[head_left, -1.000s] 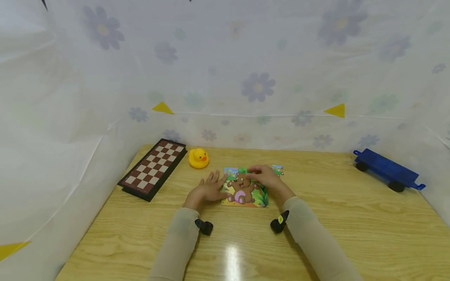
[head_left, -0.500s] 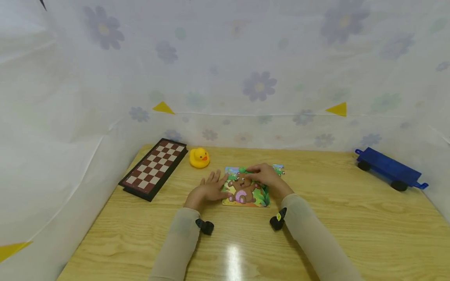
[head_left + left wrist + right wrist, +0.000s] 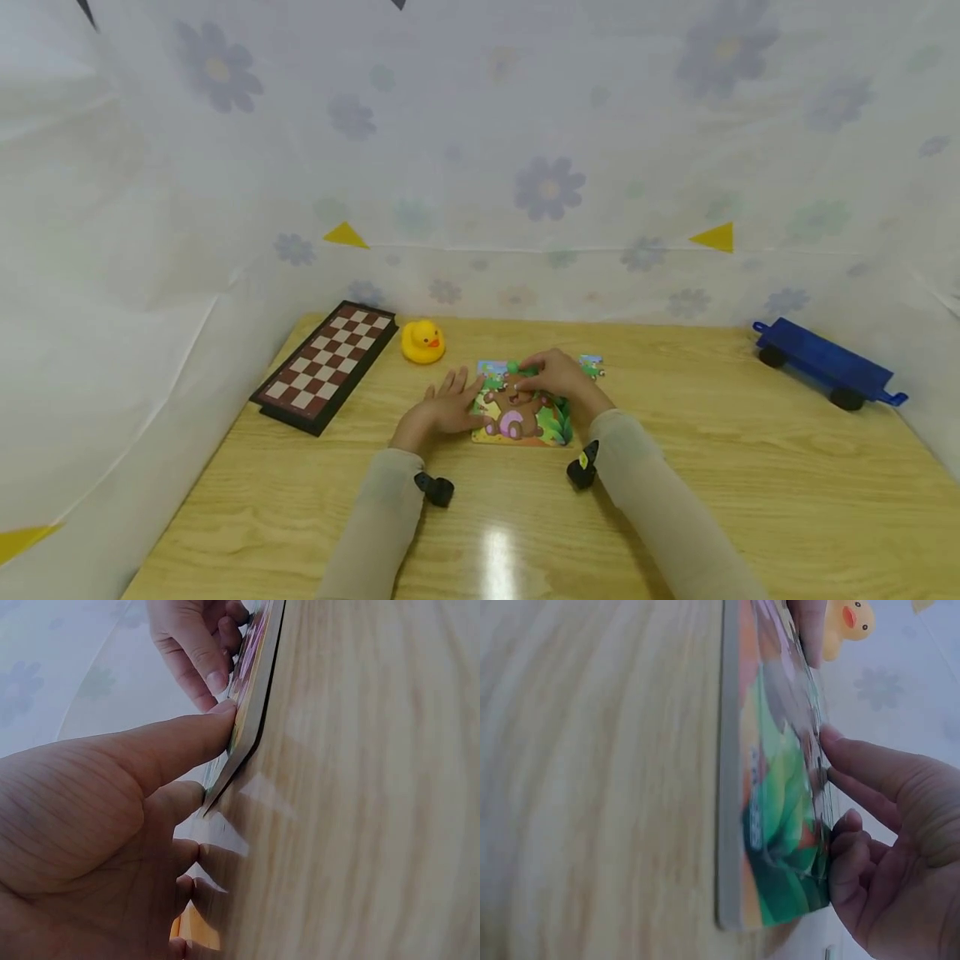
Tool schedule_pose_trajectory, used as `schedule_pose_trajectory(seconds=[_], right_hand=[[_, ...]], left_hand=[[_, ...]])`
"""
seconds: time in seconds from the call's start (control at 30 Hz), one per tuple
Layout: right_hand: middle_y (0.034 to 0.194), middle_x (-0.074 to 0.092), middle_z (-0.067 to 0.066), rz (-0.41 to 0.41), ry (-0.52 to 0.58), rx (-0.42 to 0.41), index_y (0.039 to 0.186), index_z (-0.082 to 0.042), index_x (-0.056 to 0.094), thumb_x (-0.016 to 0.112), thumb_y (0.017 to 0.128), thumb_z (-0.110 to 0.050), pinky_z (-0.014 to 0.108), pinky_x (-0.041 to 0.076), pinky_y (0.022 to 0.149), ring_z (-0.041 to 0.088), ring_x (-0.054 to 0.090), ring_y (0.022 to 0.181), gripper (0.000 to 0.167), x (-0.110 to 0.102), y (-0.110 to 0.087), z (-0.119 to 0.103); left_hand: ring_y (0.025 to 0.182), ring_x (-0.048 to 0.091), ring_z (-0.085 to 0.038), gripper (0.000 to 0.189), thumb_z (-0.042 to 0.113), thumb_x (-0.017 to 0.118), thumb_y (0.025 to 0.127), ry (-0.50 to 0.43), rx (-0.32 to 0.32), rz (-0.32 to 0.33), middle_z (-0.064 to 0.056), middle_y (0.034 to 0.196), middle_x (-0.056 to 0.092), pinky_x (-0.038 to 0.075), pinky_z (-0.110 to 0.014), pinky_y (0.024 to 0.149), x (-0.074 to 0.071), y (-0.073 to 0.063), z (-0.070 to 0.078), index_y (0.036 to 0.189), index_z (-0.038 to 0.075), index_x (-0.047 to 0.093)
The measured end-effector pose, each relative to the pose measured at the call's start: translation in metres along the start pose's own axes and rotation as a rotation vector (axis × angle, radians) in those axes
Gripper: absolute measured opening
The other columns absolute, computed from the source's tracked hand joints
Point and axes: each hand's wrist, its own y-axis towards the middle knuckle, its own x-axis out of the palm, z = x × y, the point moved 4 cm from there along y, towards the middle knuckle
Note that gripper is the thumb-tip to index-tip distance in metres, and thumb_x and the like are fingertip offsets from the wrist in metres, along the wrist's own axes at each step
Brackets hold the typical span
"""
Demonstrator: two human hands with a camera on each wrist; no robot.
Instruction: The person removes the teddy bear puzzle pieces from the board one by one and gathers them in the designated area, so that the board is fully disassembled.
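Observation:
A jigsaw puzzle [image 3: 514, 422] with a brown bear picture lies flat on the table in the head view. My left hand [image 3: 444, 411] rests at its left side with fingers spread; in the left wrist view, the thumb [image 3: 180, 745] presses on the puzzle's edge. Over the puzzle's upper right part is my right hand [image 3: 561, 375]. Its thumb and index finger pinch a puzzle piece at the bear's head, mostly hidden by the fingers. In the right wrist view, the thumb [image 3: 870, 761] and index tips touch the picture surface, the other fingers curled. A loose puzzle piece [image 3: 592, 365] lies behind the right hand.
A yellow rubber duck [image 3: 423, 342] sits behind the left hand. Left of it lies a black-framed chessboard [image 3: 327, 364]. A blue toy trailer [image 3: 825, 360] stands at the far right of the wooden table [image 3: 720, 433]. Flowered white cloth [image 3: 480, 150] hangs behind.
My right hand has shifted slightly left over the puzzle, its fingertips nearer the bear's face. The left hand stays in place.

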Motion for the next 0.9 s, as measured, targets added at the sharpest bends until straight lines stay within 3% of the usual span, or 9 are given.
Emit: schedule_pose_trajectory(seconds=[0.37,0.5,0.9], right_hand=[[0.07,0.06,0.005,0.014,-0.028,0.091,0.116,-0.017,0.058,0.072,0.085,-0.026,0.029,0.042,0.045,0.014,0.047,0.046,0.035,0.0079,-0.0041,-0.0046],[0.068,0.055,0.004,0.04,-0.049,0.086,0.114,-0.018,0.058,0.072,0.085,-0.028,0.028,0.039,0.044,0.013,0.044,0.045,0.034,0.0082,-0.0061,-0.0043],[0.082,0.054,0.005,0.133,-0.129,0.045,0.115,-0.021,0.057,0.072,0.085,-0.029,0.029,0.036,0.048,0.018,0.048,0.056,0.034,0.0082,-0.0095,-0.0048]], left_hand=[[0.143,-0.01,-0.034,0.081,0.051,0.049,0.094,-0.008,-0.005,-0.002,-0.016,0.157,-0.009,0.0,-0.062,0.109,-0.0005,-0.0014,0.0013,0.154,0.02,0.006],[0.143,-0.011,-0.033,0.08,0.051,0.049,0.094,-0.018,-0.007,-0.004,-0.016,0.157,-0.01,-0.001,-0.061,0.109,0.0,-0.0016,0.0023,0.154,0.021,0.005],[0.143,-0.011,-0.033,0.08,0.05,0.049,0.094,-0.021,-0.005,-0.004,-0.016,0.157,-0.01,-0.001,-0.061,0.109,-0.0008,-0.0031,0.0029,0.154,0.02,0.006]])
